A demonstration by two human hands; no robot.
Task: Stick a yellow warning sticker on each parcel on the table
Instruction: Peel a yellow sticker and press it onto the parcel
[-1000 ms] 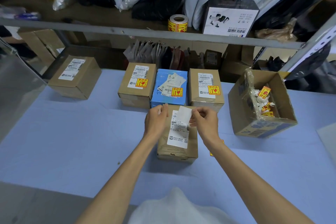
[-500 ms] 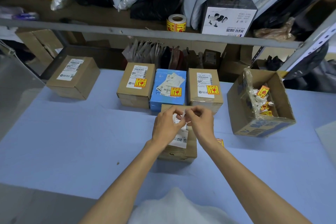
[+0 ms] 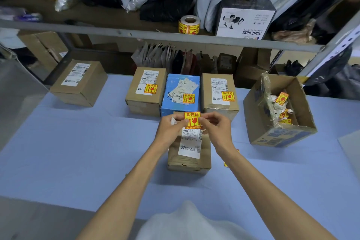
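Counted on the tabletop (image 3: 78,152) one open carton (image 3: 272,134) holding crumpled sticker scraps (image 3: 282,111), and five parcels: stickered back-row trio (image 3: 181,84), bare far-left parcel (image 3: 91,82), bare nearest parcel (image 3: 190,154). Pinched between left hand (image 3: 168,132) and right hand (image 3: 217,128) above nearest parcel: yellow warning sticker (image 3: 192,121), face hidden half a second earlier.

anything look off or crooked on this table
The white labels on the blue box sit crooked and overlapping, unlike the straight label on the brown parcel left of it. What looks like a loose yellow sticker, not the held sticker, lies on the table, partly hidden under the right forearm.
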